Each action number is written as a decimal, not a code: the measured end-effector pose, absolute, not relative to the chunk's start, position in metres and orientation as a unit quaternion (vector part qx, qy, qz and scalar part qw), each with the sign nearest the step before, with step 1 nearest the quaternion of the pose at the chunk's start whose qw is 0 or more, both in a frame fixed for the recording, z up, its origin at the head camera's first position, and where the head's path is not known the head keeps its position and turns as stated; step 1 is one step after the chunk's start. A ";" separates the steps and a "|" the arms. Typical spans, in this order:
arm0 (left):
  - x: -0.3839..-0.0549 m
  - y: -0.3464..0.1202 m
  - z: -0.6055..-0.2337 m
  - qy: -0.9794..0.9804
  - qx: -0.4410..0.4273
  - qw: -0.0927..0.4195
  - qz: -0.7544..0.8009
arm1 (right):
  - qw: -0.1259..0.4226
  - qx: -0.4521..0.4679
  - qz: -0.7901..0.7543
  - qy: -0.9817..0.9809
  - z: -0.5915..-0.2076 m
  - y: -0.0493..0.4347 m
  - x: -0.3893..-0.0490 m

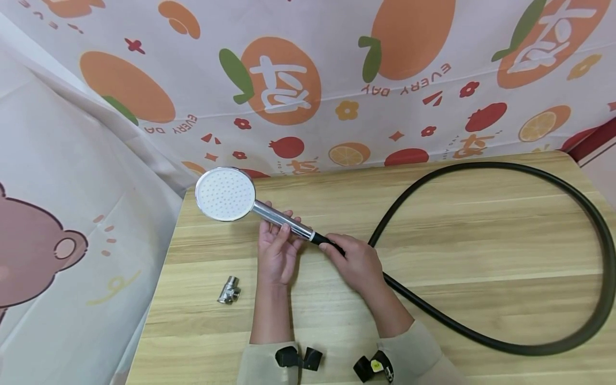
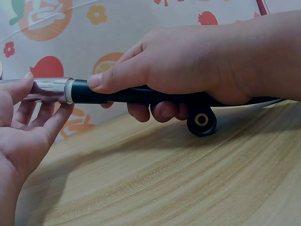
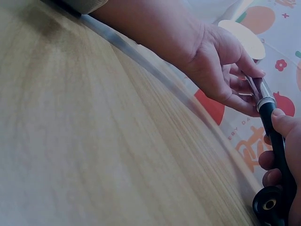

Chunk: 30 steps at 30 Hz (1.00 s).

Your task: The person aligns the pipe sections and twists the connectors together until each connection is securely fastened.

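Note:
A chrome handheld shower head (image 1: 225, 194) with a white spray face is held above the table, its handle (image 1: 284, 219) slanting down to the right. My left hand (image 1: 279, 251) grips that handle between thumb and fingers. Just below it, my right hand (image 1: 356, 262) grips the black hose (image 2: 89, 92) at the end that meets the handle. A white ring (image 2: 69, 91) shows at the joint between handle and hose. In both wrist views, the hose's other end fitting (image 2: 201, 120), with a brass-coloured centre, hangs beneath my right hand.
The hose loops widely over the right side of the wooden table (image 1: 481, 224). A small chrome angle valve (image 1: 229, 290) lies on the table to the left of my left forearm. A fruit-printed cloth (image 1: 337, 107) hangs behind the table's back edge.

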<state>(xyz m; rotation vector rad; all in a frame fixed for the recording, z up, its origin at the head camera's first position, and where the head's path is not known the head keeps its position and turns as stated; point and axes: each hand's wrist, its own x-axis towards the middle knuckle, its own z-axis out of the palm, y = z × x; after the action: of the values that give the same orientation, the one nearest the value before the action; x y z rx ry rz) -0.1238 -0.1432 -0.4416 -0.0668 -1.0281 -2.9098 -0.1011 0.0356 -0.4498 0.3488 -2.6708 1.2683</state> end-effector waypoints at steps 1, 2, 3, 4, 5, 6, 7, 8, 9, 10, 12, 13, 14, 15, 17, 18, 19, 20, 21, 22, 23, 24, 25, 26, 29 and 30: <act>-0.124 -0.143 -0.441 -0.335 -0.020 0.027 -0.941 | 0.080 0.116 0.423 -0.895 -0.450 0.036 -0.101; -0.124 -0.143 -0.441 -0.337 -0.019 0.027 -0.941 | 0.079 0.116 0.421 -0.896 -0.450 0.036 -0.101; -0.124 -0.143 -0.441 -0.339 -0.018 0.027 -0.940 | 0.078 0.116 0.420 -0.897 -0.450 0.036 -0.101; -0.124 -0.143 -0.440 -0.342 -0.017 0.027 -0.939 | 0.077 0.115 0.418 -0.898 -0.450 0.036 -0.102; -0.124 -0.143 -0.440 -0.344 -0.016 0.026 -0.938 | 0.078 0.115 0.416 -0.899 -0.450 0.035 -0.102; -0.124 -0.143 -0.440 -0.346 -0.015 0.026 -0.938 | 0.079 0.114 0.416 -0.899 -0.450 0.035 -0.102; -0.124 -0.143 -0.440 -0.348 -0.013 0.025 -0.937 | 0.080 0.114 0.415 -0.899 -0.451 0.035 -0.102; -0.125 -0.143 -0.440 -0.348 -0.011 0.024 -0.937 | 0.082 0.115 0.415 -0.899 -0.451 0.035 -0.102; -0.125 -0.143 -0.440 -0.349 -0.009 0.024 -0.937 | 0.082 0.113 0.415 -0.899 -0.451 0.035 -0.102; -0.125 -0.143 -0.440 -0.349 -0.006 0.023 -0.937 | 0.083 0.111 0.415 -0.899 -0.452 0.035 -0.102; -0.125 -0.143 -0.440 -0.350 -0.001 0.023 -0.936 | 0.084 0.109 0.417 -0.898 -0.452 0.034 -0.102; -0.125 -0.143 -0.440 -0.351 0.002 0.023 -0.936 | 0.083 0.107 0.418 -0.898 -0.452 0.034 -0.102; -0.125 -0.143 -0.440 -0.351 0.004 0.023 -0.936 | 0.082 0.105 0.418 -0.899 -0.452 0.034 -0.102; -0.126 -0.143 -0.440 -0.351 0.007 0.023 -0.936 | 0.083 0.104 0.417 -0.899 -0.452 0.034 -0.101; -0.125 -0.143 -0.440 -0.352 0.011 0.024 -0.936 | 0.083 0.107 0.416 -0.899 -0.451 0.034 -0.101; -0.125 -0.143 -0.440 -0.352 0.011 0.025 -0.935 | 0.082 0.108 0.417 -0.899 -0.450 0.034 -0.101; -0.125 -0.142 -0.440 -0.352 0.011 0.025 -0.936 | 0.081 0.110 0.417 -0.899 -0.450 0.034 -0.101; -0.125 -0.142 -0.439 -0.352 0.011 0.025 -0.936 | 0.081 0.112 0.417 -0.899 -0.449 0.035 -0.100; -0.125 -0.142 -0.439 -0.351 0.010 0.025 -0.936 | 0.080 0.113 0.417 -0.898 -0.449 0.035 -0.100; -0.124 -0.142 -0.439 -0.351 0.009 0.025 -0.936 | 0.080 0.114 0.417 -0.898 -0.448 0.035 -0.100; -0.124 -0.143 -0.439 -0.350 0.007 0.024 -0.936 | 0.080 0.115 0.418 -0.898 -0.447 0.035 -0.100; -0.124 -0.143 -0.439 -0.349 0.004 0.023 -0.937 | 0.080 0.116 0.419 -0.897 -0.447 0.035 -0.100; -0.124 -0.143 -0.439 -0.347 0.003 0.022 -0.938 | 0.081 0.117 0.419 -0.897 -0.446 0.035 -0.100; -0.124 -0.143 -0.439 -0.346 0.001 0.021 -0.938 | 0.082 0.118 0.419 -0.896 -0.446 0.035 -0.100; -0.125 -0.144 -0.439 -0.346 -0.003 0.017 -0.938 | 0.082 0.122 0.419 -0.896 -0.446 0.035 -0.100; -0.125 -0.144 -0.440 -0.346 -0.005 0.016 -0.938 | 0.081 0.123 0.419 -0.896 -0.446 0.035 -0.100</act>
<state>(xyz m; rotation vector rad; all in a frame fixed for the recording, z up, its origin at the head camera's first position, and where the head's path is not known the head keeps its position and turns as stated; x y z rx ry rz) -0.1247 -0.1437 -0.4397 -0.0147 -1.0765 -2.9167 -0.0998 0.0352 -0.4465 0.3674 -2.6782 1.2507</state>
